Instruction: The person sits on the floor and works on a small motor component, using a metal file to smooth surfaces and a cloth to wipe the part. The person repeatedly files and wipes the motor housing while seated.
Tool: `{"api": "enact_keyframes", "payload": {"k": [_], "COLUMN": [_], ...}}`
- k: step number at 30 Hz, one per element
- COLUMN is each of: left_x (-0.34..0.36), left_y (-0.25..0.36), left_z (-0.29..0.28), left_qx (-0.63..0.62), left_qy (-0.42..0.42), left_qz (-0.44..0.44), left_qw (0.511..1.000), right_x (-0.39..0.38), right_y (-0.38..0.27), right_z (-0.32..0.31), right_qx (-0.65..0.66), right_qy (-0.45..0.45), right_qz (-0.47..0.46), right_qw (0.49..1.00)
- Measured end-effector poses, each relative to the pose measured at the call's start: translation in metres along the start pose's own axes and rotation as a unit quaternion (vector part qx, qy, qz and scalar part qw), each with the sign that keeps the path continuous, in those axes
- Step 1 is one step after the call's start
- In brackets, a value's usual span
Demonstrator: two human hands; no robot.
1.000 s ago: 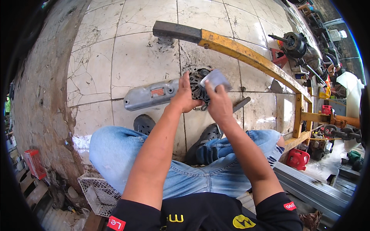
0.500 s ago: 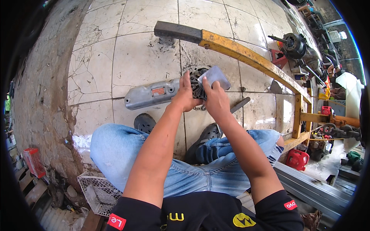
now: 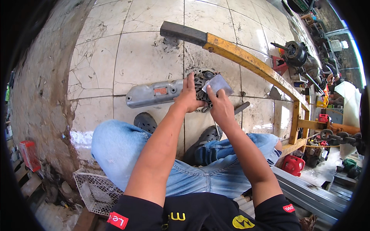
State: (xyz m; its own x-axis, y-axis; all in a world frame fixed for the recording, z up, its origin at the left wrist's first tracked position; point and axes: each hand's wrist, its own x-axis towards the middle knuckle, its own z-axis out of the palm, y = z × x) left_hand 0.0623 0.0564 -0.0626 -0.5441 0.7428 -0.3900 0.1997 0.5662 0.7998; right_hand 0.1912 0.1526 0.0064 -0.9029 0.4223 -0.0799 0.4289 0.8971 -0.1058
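Observation:
A round metal machine part with vent slots, like an alternator (image 3: pixel 209 74), rests on the floor tiles in front of me. My left hand (image 3: pixel 188 98) grips its left side, fingers up along the edge and thumb reaching across the near side. In my right hand (image 3: pixel 222 105) is a thin grey square sheet (image 3: pixel 219 85), with the index finger pressed on its face. The sheet lies over the right part of the round part; its exact kind I cannot tell. Left of my left hand lies a long silver metal cover (image 3: pixel 144 95) with an orange label.
A yellow steel beam (image 3: pixel 246 57) with a black end slants over the floor beyond my hands. A flat dark bar (image 3: pixel 242 107) lies right of my right hand. A white plastic crate (image 3: pixel 96 192) stands lower left, a red jerrycan (image 3: pixel 293 165) at right.
The whole view has shifted slightly. The right hand and grey sheet sit a little farther right and lower on the round part, showing more of its top. Both hands keep their grip.

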Motion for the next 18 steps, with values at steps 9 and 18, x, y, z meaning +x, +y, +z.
{"api": "enact_keyframes", "payload": {"k": [9,18], "left_x": [-0.001,-0.004], "left_y": [0.003,0.008], "left_z": [-0.002,-0.002], "left_qx": [-0.023,-0.016], "left_qy": [-0.018,-0.020], "left_qz": [-0.015,-0.036], "left_qw": [0.999,0.999], "right_x": [-0.001,-0.001], "right_y": [-0.004,-0.006], "right_z": [-0.004,-0.003], "right_qx": [0.019,-0.015], "right_qy": [0.014,0.005], "right_qz": [0.002,-0.004], "right_qw": [1.000,1.000]}}
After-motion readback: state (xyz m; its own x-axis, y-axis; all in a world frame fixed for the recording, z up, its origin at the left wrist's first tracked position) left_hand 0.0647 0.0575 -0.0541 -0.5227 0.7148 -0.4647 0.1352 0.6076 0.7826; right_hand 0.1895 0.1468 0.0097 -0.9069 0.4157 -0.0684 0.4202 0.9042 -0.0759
